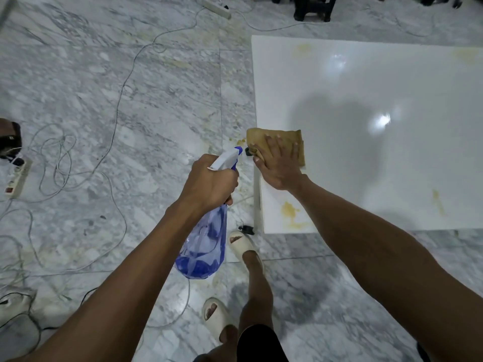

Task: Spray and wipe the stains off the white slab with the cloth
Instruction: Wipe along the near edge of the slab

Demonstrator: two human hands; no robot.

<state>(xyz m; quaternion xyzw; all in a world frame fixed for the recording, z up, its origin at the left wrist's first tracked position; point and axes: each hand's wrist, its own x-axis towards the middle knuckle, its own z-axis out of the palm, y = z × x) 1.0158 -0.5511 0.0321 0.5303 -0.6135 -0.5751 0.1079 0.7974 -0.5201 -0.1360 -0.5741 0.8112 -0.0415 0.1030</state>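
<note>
The white slab (366,158) lies on the marble floor at the right. Yellow stains mark it near the front left corner (290,211), at the front right (437,198) and along the far edge (303,48). A tan cloth (271,138) rests on the slab's left edge, partly hanging over it. My right hand (279,165) presses flat on the cloth, fingers spread. My left hand (209,184) grips the neck of a blue see-through spray bottle (203,249), held left of the slab above the floor, nozzle pointing away towards the cloth.
Loose cables (60,163) and a power strip (17,178) lie on the floor at the left, another strip (217,7) at the far edge. My feet in pale sandals (241,244) stand near the slab's front left corner. Dark furniture legs (311,9) stand beyond.
</note>
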